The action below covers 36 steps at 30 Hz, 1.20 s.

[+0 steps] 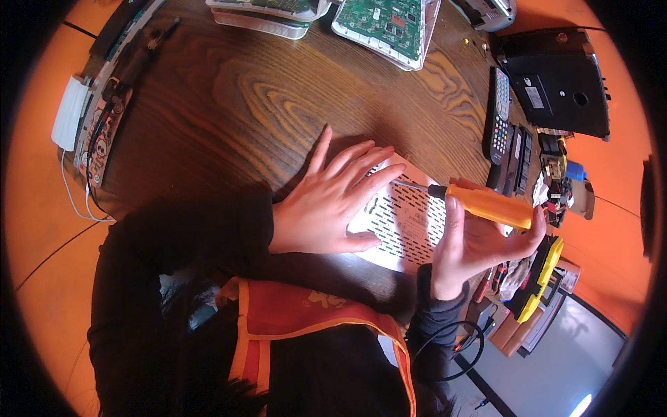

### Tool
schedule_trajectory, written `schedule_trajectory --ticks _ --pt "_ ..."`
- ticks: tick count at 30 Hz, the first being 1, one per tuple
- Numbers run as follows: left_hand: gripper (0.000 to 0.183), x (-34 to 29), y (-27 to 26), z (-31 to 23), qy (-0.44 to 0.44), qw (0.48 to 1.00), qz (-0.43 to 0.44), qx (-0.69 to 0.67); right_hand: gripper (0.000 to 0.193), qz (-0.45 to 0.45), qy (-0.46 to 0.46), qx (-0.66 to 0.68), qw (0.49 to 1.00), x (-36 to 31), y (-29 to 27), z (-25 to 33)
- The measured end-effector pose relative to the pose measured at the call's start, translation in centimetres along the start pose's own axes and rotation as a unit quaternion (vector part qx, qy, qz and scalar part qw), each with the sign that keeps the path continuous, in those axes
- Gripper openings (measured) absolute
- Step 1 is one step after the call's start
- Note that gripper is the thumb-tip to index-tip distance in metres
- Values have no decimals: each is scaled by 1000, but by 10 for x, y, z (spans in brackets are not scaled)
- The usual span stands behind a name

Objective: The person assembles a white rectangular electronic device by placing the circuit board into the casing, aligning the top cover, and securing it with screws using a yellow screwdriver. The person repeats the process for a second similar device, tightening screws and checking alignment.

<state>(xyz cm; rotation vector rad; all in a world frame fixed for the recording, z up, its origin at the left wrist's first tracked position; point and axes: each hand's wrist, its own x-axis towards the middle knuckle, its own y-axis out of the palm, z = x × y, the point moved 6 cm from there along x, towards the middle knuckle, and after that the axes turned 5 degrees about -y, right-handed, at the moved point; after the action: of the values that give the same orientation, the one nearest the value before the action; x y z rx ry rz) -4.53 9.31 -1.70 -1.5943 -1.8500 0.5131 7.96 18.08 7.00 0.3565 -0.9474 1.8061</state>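
Observation:
A white plastic panel [401, 212] with rows of dark vent slots lies on the wooden table in front of me. My left hand [338, 198] rests over its left side, fingers stretched out and spread, gripping nothing. In my right hand [479, 240] is a screwdriver [490, 206] with an orange-yellow handle, held between thumb and fingers. Its metal shaft points left across the panel, and the tip ends close to my left fingers; whether it touches a screw is too small to tell.
A green circuit board [389, 24] sits in a white casing at the back, beside another casing [267, 21]. To the right are a remote control [499, 115], a black box-shaped device [556, 83] and cluttered tools. A power strip [104, 132] with cables runs along the left edge.

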Motion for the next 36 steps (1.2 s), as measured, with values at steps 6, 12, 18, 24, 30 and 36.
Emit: schedule_trajectory --ticks 6,12,18,24,30,36 --pt "93 -1 2 1 -14 999 28 6 76 -238 97 70 964 -4 -68 -21" --pt "98 5 -4 -6 -4 998 42 36 67 -418 48 -42 906 -41 -188 -53" --pt "95 9 -9 -13 -6 998 42 44 72 -551 44 -94 828 -108 -228 -90" --pt "98 6 -2 -4 -45 996 79 12 76 -568 108 3 816 -130 -223 -125" --pt "99 7 -2 -5 -21 996 83 6 73 -475 157 80 862 -118 -204 -137" --pt "98 6 0 1 -73 992 102 -21 72 -456 199 118 859 -117 -195 -147"
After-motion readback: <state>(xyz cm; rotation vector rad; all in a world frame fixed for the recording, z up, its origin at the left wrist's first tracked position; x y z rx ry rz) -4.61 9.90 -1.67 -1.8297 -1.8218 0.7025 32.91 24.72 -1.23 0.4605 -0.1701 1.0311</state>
